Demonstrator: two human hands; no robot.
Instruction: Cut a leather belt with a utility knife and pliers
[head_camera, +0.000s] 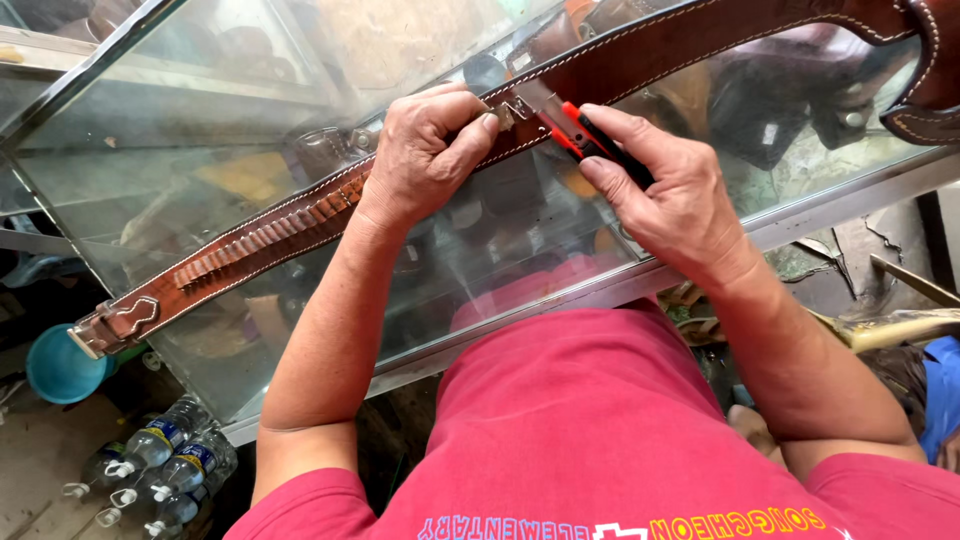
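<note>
The belt (560, 75) lies diagonally across the glass bench (200, 140). The left hand (425, 160) pinches its near edge, steadying the leather. The right hand (670, 200) grips a knife (570, 128) (blade at the stitching). Bottles (170, 460) and a blue bowl (60, 365) sit on the floor, left; the bowl's contents cannot be seen.

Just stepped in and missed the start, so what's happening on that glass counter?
A person in a red shirt is working on a long brown leather belt laid across a glass display case. The left hand pinches the belt's stitched edge, while the right hand holds a red and black utility knife with its blade at that spot. Plastic bottles lie on the floor.
</note>
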